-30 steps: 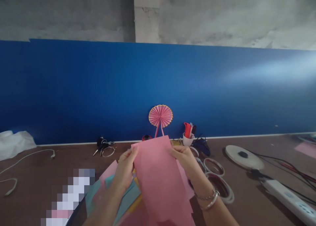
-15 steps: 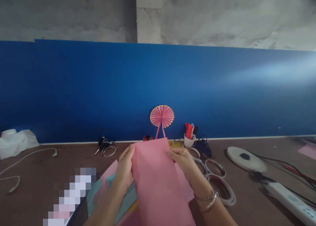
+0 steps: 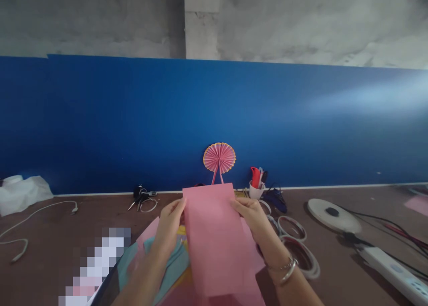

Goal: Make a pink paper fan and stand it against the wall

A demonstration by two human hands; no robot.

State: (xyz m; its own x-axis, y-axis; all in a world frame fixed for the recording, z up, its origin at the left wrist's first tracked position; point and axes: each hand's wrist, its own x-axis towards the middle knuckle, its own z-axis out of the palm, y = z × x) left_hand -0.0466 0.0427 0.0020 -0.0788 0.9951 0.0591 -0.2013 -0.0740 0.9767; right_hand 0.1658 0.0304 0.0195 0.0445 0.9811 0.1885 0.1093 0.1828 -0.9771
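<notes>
I hold a pink paper sheet (image 3: 214,239) up in front of me, above the brown table (image 3: 67,243). My left hand (image 3: 169,228) pinches its left edge near the top. On the opposite edge, at about the same height, my right hand (image 3: 252,217) grips it; a bracelet sits on that wrist. Under the sheet lies a pile of coloured paper (image 3: 160,257) in teal, pink and yellow.
A pink pleated paper fan (image 3: 219,158) leans on the blue backdrop (image 3: 133,119). Near it stand a white cup of pens (image 3: 257,185), scissors (image 3: 140,199) and several tape rolls (image 3: 297,248). A round lamp base (image 3: 332,214), a power strip (image 3: 394,266) and cables lie right; white cloth (image 3: 20,192) lies left.
The pink sheet has been lifted slightly and now looks shorter, with its lower edge visible; both hands have slid a little lower along its sides.
</notes>
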